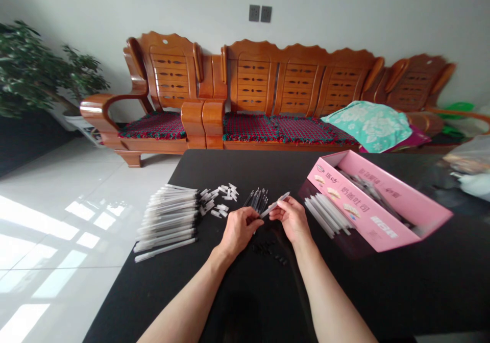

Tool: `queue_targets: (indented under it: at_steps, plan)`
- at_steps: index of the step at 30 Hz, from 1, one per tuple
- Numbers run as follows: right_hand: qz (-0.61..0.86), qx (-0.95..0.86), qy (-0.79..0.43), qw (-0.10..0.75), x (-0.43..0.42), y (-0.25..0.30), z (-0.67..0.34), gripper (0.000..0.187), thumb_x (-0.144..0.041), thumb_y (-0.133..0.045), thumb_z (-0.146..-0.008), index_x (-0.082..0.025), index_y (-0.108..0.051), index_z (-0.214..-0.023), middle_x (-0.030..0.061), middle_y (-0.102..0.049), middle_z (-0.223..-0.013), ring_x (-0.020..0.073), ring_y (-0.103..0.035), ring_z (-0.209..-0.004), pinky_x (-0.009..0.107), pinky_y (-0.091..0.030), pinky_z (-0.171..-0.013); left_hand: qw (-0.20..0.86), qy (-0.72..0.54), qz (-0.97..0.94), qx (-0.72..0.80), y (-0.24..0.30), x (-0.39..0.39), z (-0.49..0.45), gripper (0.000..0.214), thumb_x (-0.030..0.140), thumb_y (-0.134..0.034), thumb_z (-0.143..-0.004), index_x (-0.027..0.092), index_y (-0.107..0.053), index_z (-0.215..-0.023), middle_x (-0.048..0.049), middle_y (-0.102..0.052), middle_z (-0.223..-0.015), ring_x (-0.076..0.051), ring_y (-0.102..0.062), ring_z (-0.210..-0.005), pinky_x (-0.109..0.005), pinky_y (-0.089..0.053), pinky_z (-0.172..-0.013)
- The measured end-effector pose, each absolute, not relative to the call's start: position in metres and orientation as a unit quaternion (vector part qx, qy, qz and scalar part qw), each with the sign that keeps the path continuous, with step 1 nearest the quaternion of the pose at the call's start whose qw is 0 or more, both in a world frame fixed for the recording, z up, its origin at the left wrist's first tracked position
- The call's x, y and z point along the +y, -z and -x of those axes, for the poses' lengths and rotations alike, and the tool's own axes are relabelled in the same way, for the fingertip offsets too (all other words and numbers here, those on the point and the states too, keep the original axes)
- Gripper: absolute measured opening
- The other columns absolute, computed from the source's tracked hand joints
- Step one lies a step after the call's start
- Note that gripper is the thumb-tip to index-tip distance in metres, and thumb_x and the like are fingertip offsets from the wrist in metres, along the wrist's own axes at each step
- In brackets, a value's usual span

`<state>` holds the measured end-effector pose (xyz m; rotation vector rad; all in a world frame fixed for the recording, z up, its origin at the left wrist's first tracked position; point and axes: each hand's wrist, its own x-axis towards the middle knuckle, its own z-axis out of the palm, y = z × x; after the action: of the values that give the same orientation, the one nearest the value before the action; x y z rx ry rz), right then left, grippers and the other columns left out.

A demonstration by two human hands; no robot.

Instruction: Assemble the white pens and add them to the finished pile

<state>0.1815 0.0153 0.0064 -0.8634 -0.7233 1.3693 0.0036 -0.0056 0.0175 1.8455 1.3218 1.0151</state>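
Observation:
Between my two hands is a whitish pen (271,208), tilted up to the right over the black table. My left hand (240,226) pinches its lower end, and my right hand (291,217) grips it near the upper end. Just behind them lies a bunch of dark pen refills (259,198). Small white pen caps (228,192) are scattered left of the refills. Nearer to me, under my hands, are small black plugs (270,251). A large pile of pens (168,218) lies at the left, and translucent pen barrels (328,213) lie right of my right hand.
A pink box (377,205) with Chinese lettering stands on the black table (245,287) at the right, with pen parts inside. Plastic bags (472,167) are at the far right. Behind the table stands a wooden sofa (252,72) with a turquoise cushion (369,126).

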Motion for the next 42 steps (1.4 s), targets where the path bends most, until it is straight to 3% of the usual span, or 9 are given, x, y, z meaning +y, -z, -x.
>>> queue_targets:
  at_steps: [3,7,12,22,27,33,38,42]
  plan:
    - [0.380,-0.314,-0.598,0.632,0.016,-0.007,-0.182,0.024,-0.025,-0.079,-0.067,-0.016,-0.060,-0.077,0.0042,-0.074,-0.064,0.0174,-0.068,-0.047,0.025,-0.058,-0.043,0.289,-0.387,-0.717,0.503,-0.021,-0.008,-0.004,0.007,0.017,-0.069,-0.075,0.016,-0.065,-0.069,0.0006,-0.064,-0.067,-0.011,-0.055,-0.062,-0.021,-0.037,-0.059]
    - [0.378,-0.314,-0.589,0.642,0.016,-0.008,-0.182,0.022,-0.024,-0.079,-0.068,-0.016,-0.060,-0.076,0.0034,-0.073,-0.061,0.0170,-0.068,-0.047,0.025,-0.058,-0.044,0.339,-0.385,-0.694,0.506,-0.024,-0.008,-0.002,0.016,0.031,-0.070,-0.077,0.016,-0.069,-0.082,0.0006,-0.064,-0.066,-0.011,-0.054,-0.058,-0.021,-0.037,-0.057]
    - [0.376,-0.319,-0.588,0.641,0.016,-0.007,-0.182,0.022,-0.024,-0.079,-0.068,-0.017,-0.059,-0.077,0.0039,-0.073,-0.062,0.0176,-0.068,-0.047,0.025,-0.058,-0.044,0.331,-0.372,-0.709,0.499,-0.022,-0.006,0.001,0.034,0.041,-0.054,-0.089,0.015,-0.063,-0.068,0.0027,-0.052,-0.052,-0.009,-0.043,-0.049,-0.021,-0.026,-0.049]
    - [0.392,-0.315,-0.585,0.636,0.016,-0.006,-0.182,0.024,-0.024,-0.079,-0.067,-0.016,-0.060,-0.078,0.0029,-0.072,-0.062,0.0162,-0.066,-0.045,0.025,-0.056,-0.040,0.306,-0.375,-0.727,0.486,-0.024,-0.006,0.000,0.013,0.030,-0.071,-0.077,0.018,-0.069,-0.075,-0.0002,-0.064,-0.068,-0.012,-0.054,-0.058,-0.022,-0.038,-0.057]
    - [0.398,-0.295,-0.586,0.642,0.016,-0.007,-0.188,0.029,-0.026,-0.076,-0.069,-0.013,-0.065,-0.092,0.0028,-0.070,-0.061,0.0126,-0.061,-0.041,0.021,-0.050,-0.036,0.169,-0.363,-0.729,0.556,-0.027,0.010,0.034,0.015,0.022,-0.061,-0.085,0.021,-0.072,-0.095,-0.0043,-0.067,-0.091,-0.016,-0.061,-0.072,-0.027,-0.045,-0.070]
    - [0.381,-0.314,-0.595,0.634,0.013,-0.009,-0.189,0.046,-0.024,-0.072,-0.074,-0.018,-0.061,-0.119,-0.0020,-0.067,-0.059,0.0130,-0.059,-0.044,0.022,-0.049,-0.038,0.086,-0.273,-0.742,0.607,-0.014,0.024,0.071,0.021,0.015,-0.058,-0.084,0.021,-0.074,-0.096,-0.0070,-0.065,-0.101,-0.021,-0.062,-0.087,-0.031,-0.047,-0.078]
    - [0.365,-0.294,-0.617,0.633,0.015,-0.004,-0.191,0.018,-0.022,-0.070,-0.075,-0.014,-0.070,-0.091,0.0019,-0.068,-0.061,0.0126,-0.060,-0.045,0.021,-0.049,-0.038,0.092,-0.260,-0.743,0.610,-0.009,0.026,0.071,0.016,0.013,-0.058,-0.083,0.020,-0.072,-0.088,-0.0059,-0.066,-0.095,-0.020,-0.062,-0.088,-0.029,-0.046,-0.078]
    - [0.320,-0.276,-0.638,0.643,0.018,0.001,-0.194,0.017,-0.016,-0.069,-0.073,-0.015,-0.072,-0.090,0.0031,-0.072,-0.067,0.0137,-0.066,-0.053,0.022,-0.055,-0.046,0.097,-0.266,-0.744,0.605,-0.008,0.027,0.072,0.016,0.013,-0.056,-0.084,0.019,-0.070,-0.086,-0.0050,-0.064,-0.090,-0.018,-0.061,-0.081,-0.028,-0.045,-0.075]
